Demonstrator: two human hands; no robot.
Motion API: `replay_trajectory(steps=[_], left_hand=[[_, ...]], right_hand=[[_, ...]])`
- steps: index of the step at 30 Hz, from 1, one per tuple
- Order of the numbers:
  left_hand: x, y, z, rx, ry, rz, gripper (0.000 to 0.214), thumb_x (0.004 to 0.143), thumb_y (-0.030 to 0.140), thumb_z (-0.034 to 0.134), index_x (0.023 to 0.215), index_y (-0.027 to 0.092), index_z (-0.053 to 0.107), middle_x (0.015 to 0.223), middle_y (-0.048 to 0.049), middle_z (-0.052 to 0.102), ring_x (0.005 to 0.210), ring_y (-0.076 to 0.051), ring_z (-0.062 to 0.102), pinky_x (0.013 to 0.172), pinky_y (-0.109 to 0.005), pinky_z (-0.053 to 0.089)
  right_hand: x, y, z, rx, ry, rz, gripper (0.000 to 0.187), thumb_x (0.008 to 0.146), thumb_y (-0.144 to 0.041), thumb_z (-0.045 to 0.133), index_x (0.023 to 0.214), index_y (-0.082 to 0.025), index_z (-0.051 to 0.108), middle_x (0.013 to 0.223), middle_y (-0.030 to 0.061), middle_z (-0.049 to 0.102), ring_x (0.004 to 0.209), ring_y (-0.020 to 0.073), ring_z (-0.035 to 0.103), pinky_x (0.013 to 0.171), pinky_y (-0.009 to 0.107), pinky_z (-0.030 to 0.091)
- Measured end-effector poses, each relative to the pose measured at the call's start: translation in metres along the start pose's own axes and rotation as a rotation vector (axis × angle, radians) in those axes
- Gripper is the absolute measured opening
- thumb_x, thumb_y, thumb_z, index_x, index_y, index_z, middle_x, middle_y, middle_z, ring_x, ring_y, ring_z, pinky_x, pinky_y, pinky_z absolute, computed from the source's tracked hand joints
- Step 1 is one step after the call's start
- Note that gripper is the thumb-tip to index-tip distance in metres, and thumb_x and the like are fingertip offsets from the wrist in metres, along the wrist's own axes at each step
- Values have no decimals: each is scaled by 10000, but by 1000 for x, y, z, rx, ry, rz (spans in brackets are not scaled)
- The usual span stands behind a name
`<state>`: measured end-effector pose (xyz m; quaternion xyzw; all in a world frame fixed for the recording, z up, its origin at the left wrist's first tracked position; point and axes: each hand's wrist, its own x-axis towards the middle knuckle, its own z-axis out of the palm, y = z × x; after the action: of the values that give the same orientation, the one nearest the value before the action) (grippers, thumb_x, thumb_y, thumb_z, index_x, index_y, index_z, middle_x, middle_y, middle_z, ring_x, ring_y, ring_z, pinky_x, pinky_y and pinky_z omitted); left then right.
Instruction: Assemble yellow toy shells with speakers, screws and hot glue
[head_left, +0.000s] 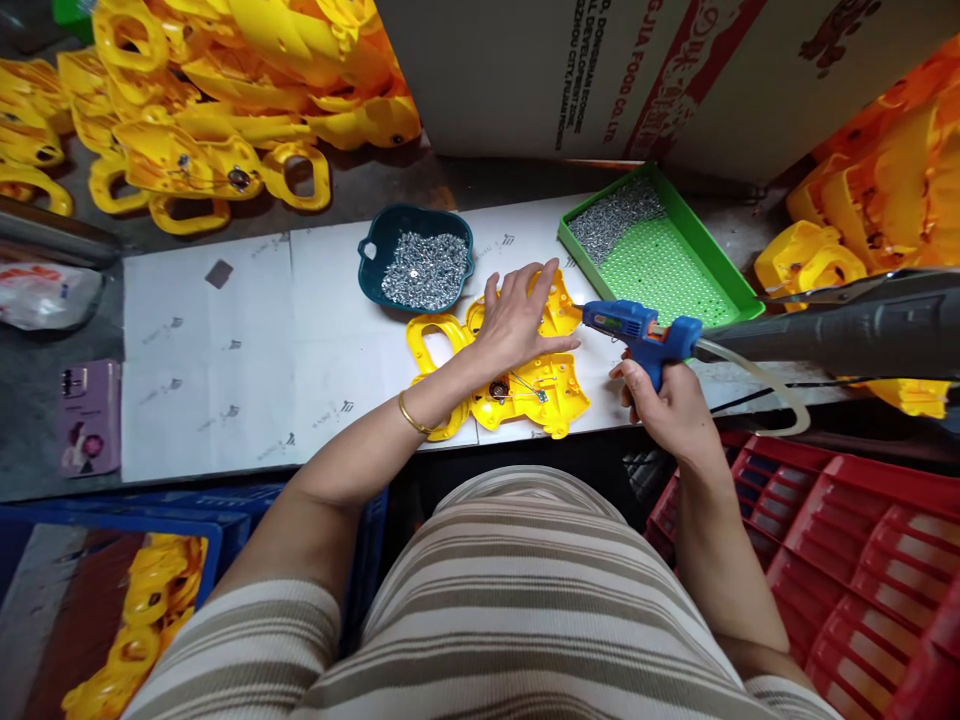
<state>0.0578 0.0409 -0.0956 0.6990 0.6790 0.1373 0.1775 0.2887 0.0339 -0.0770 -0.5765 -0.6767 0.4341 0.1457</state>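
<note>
In my right hand (667, 400) is a blue hot glue gun (637, 325), its nozzle pointing left at the edge of the far yellow plastic shell (561, 305). A pale glue stick (750, 365) trails from its back. My left hand (517, 315) lies over that far shell with fingers spread, hiding much of it. Closer to my body rests a second yellow shell (562, 395), its inside facing up, with a small round dark part, thin wires and a little circuit board. Yellow loop handles (435, 335) stick out to the left of the shells.
A dark teal bowl (375, 265) of small screws and a green tray (720, 270) with more screws stand at the back. Yellow shells (247, 90) are heaped far left. A cardboard box (510, 90) stands behind; a red crate (847, 540) is at right, a phone (90, 415) at left.
</note>
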Motion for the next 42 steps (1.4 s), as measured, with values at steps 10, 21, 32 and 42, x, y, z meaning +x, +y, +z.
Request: replay_trajectory(steps=[10,21,32,42], left_hand=[[2,-5,4,7,51,16,988,693,588,726,1481,201,272,1438,-197,424,1303,-364,407,1123,-592,210],[5,-10,4,39,79,29,1008,682,616,736,1481,188,294,1416,-219,438,1297,-400,411,1107,-603,228],[8,-7,-1,48,51,8,1034,720,763,579,1502,159,273,1469,-227,385,1350,-434,335,1131,-621,127],[-51,-13,-16,79,231,18,922,745,787,532,1468,235,380,1548,-185,300,1427,-410,237,1151,-619,53]], right_hand=[[-4,-2,5,288,-155,-21,523,842,-650,504,915,-158,666,667,19,624,447,115,550,439,259,446],[-109,86,-5,747,166,61,590,565,-589,813,1013,-242,647,963,68,720,892,268,692,838,496,573],[-76,133,-38,1001,744,119,460,639,-480,799,964,-194,641,843,-19,656,707,93,625,671,264,588],[-13,120,-58,800,711,189,340,691,-505,704,747,-190,590,641,-21,611,557,117,618,586,284,570]])
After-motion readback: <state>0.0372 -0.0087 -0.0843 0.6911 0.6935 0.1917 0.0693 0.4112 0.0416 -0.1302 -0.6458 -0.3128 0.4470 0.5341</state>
